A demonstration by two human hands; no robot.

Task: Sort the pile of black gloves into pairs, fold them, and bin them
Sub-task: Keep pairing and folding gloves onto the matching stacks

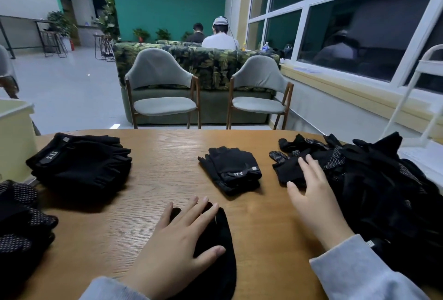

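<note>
Pairing step: the left hand lies spread flat on 1 black glove at lower centre of the surface; the right hand, fingers spread, reaches the unsorted pile at right. Next: finding its match.

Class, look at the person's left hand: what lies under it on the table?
Under the left hand lies a plain black glove, flat on the wooden table. The palm covers the glove's left part, so its fingers cannot be seen.

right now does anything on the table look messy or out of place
Only the tangled heap of black gloves at the table's right edge, unsorted, under the right hand. The folded black glove stacks look tidy.
</note>
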